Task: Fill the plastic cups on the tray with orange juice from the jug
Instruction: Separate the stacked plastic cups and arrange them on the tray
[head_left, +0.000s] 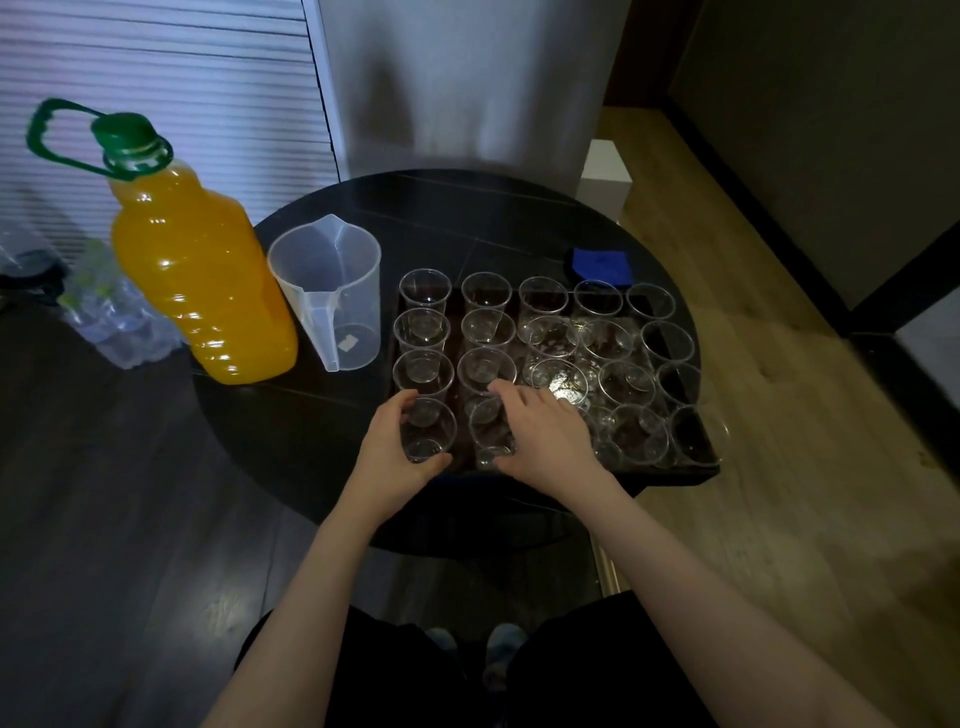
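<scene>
Several clear empty plastic cups (550, 338) stand in rows on a dark tray (675, 470) on a round black table (467, 223). My left hand (395, 457) grips the near-left cup (428, 431) at the tray's front corner. My right hand (540, 436) curls round the cup (488, 434) beside it, second from the left in the front row. An empty translucent plastic jug (330, 291) stands left of the tray. Left of the jug stands a large bottle of orange juice (200, 265) with a green cap and green handle, closed.
A blue cloth (600, 265) lies at the table's far right edge behind the tray. Packs of plastic bottles (111, 317) sit on the floor at left. A white box (605, 171) stands on the wooden floor beyond the table.
</scene>
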